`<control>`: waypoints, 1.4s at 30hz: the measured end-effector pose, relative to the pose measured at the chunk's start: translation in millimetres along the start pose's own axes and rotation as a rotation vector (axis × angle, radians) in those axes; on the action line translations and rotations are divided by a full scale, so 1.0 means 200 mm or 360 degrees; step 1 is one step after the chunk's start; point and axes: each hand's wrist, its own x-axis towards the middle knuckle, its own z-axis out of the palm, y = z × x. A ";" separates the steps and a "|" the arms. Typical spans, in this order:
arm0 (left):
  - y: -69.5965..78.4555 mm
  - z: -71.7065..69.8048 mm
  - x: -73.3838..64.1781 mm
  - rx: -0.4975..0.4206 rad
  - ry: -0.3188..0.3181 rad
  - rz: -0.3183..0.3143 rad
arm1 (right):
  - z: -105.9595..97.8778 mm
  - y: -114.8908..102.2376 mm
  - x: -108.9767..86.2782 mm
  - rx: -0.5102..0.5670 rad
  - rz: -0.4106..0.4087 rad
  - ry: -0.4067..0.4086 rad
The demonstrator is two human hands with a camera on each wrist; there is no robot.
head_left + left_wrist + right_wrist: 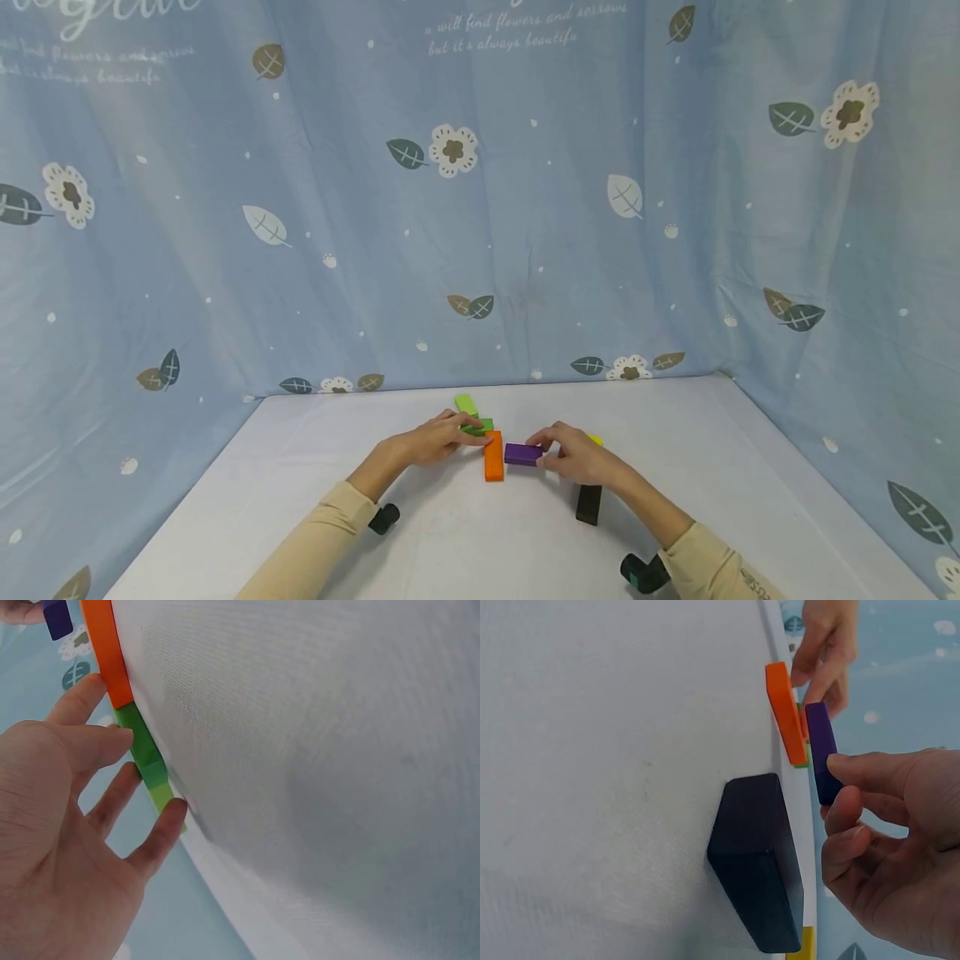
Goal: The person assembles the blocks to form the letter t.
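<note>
A purple block (pixel 521 454) is pinched between the thumb and fingers of my right hand (pixel 576 455), just right of the orange block (pixel 493 460). The right wrist view shows that purple block (pixel 822 750) gripped near one end. My left hand (pixel 435 440) has its fingers spread, one fingertip at the far end of the orange block. Its thumb lies beside the green block (pixel 140 739) in the left wrist view. Past the green block lies a light green block (pixel 466 405), forming a bent line with the green and orange ones.
A black block (pixel 588 505) lies below my right hand, and a yellow block (pixel 596 439) shows partly behind that hand. Dark wrist devices, one of them the left device (pixel 385 518), hang under both forearms. A blue patterned curtain (pixel 525 208) borders the white table (pixel 435 550).
</note>
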 end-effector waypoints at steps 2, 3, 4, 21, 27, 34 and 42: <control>0.00 0.00 0.00 0.0007 -0.0005 -0.0006 | -0.01 0.00 0.00 -0.0006 0.0010 0.0000; -0.01 0.00 0.01 0.0010 -0.0005 -0.0004 | -0.01 0.00 0.00 -0.0009 0.0008 0.0001; -0.01 0.00 0.01 0.0012 -0.0003 -0.0005 | -0.01 0.00 0.00 -0.0012 0.0003 0.0001; -0.02 0.01 0.01 0.0067 0.0038 0.0023 | -0.08 0.04 0.06 -0.0040 -0.0030 0.0017; -0.01 0.01 0.01 0.0065 0.0043 -0.0010 | -0.08 0.06 0.09 -0.0056 -0.0040 0.0012; 0.01 0.01 0.01 0.0057 0.0045 -0.0019 | -0.09 0.07 0.14 -0.0078 -0.0075 0.0019; 0.02 0.01 0.00 -0.0058 0.0040 -0.0092 | -0.07 0.07 0.20 -0.0128 -0.0016 0.0030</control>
